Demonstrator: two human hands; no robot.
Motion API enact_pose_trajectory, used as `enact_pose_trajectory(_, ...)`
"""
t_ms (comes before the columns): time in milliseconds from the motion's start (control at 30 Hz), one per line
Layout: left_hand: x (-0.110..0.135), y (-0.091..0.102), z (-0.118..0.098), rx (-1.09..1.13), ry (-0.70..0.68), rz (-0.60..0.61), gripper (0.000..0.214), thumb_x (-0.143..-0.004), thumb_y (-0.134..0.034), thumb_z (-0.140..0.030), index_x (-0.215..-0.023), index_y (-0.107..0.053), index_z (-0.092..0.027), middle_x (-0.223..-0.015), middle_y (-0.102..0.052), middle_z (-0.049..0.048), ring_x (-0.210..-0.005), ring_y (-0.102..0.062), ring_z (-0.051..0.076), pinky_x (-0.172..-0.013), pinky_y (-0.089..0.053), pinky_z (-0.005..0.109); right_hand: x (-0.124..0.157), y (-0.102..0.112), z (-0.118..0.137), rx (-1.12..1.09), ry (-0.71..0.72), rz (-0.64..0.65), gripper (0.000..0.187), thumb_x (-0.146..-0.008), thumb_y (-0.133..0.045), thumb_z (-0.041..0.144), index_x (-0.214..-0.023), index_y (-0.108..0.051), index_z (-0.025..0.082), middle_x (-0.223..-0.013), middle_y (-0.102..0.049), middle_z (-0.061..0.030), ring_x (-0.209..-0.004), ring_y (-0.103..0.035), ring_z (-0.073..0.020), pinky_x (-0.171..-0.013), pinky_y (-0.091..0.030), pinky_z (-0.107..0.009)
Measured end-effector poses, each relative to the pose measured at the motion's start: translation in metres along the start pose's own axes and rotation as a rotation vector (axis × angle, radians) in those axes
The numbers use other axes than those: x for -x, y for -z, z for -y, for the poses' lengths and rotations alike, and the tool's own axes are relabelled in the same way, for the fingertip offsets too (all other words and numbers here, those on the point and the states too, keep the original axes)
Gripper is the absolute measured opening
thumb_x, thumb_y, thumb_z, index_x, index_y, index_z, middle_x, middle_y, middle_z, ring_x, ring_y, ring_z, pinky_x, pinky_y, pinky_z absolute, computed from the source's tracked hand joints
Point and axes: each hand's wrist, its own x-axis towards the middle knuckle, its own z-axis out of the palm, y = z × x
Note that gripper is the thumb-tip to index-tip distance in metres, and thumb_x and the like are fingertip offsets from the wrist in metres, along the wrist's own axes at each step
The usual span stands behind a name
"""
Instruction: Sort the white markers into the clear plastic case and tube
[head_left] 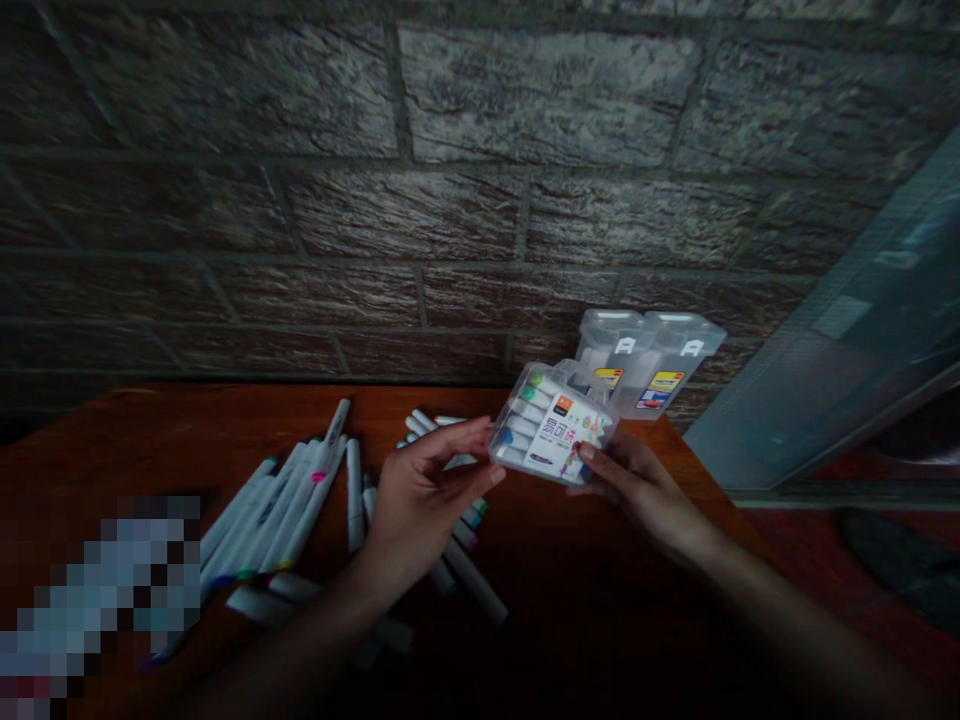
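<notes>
A clear plastic marker case is held up over the table, tilted, its printed white label facing me. White markers with green and blue ends show through it. My right hand grips the case's right side, thumb on the label and fingers behind. At the opposite edge, my left hand holds the case's left end between thumb and fingers. Below and around my left hand lie loose white markers, partly hidden by the hand and forearm. Further left, more white markers lie side by side, with coloured ends.
Two clear plastic boxes with yellow and blue labels stand at the back right of the brown wooden table. A stone-block wall rises behind it. A grey metal frame slants up on the right. Pixelation covers the lower left corner.
</notes>
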Motion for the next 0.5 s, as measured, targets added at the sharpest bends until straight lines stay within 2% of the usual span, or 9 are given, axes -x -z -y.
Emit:
enact_pose_trajectory(133,-0.002,0.002,0.002,0.009,0.043,0.0,0.041,-0.074,-0.087,-0.014,-0.112,-0.077,-0.026,-0.105,-0.082,0.0023,-0.099,-0.076,0.019,-0.089,-0.064,0.035,-0.001,0.0,0.001,0.018,0.027,-0.011,0.035,-0.088,-0.078,0.045,-0.11,-0.072,0.019,-0.103,-0.076,-0.0088,-0.081,-0.071,-0.0196,-0.056,-0.065,-0.027)
enact_pose_trajectory(300,-0.005,0.003,0.004,0.001,0.178,0.031,0.038,-0.08,-0.084,-0.027,-0.116,-0.075,-0.02,-0.114,-0.08,0.0074,-0.107,-0.075,0.023,-0.094,-0.062,0.037,0.002,-0.003,0.005,0.041,0.079,-0.047,0.031,-0.087,-0.079,0.042,-0.11,-0.071,0.022,-0.094,-0.074,-0.0043,-0.073,-0.066,-0.0173,-0.05,-0.061,-0.025)
enact_pose_trajectory(400,-0.005,0.002,0.005,0.029,0.255,0.063,0.036,-0.084,-0.081,-0.034,-0.116,-0.075,-0.02,-0.113,-0.08,0.0084,-0.1,-0.077,0.025,-0.082,-0.066,0.035,0.004,-0.006,0.009,0.019,0.067,-0.022,0.028,-0.088,-0.078,0.041,-0.108,-0.073,0.022,-0.092,-0.075,-0.0043,-0.07,-0.066,-0.0172,-0.049,-0.059,-0.025)
enact_pose_trajectory(500,-0.005,0.001,0.008,0.056,0.32,0.041,0.033,-0.083,-0.081,-0.038,-0.109,-0.076,-0.018,-0.113,-0.08,0.0092,-0.098,-0.077,0.027,-0.074,-0.067,0.035,0.006,-0.007,0.014,-0.042,0.045,0.003,0.029,-0.092,-0.069,0.046,-0.107,-0.074,0.021,-0.098,-0.077,-0.0073,-0.073,-0.069,-0.02,-0.053,-0.06,-0.029)
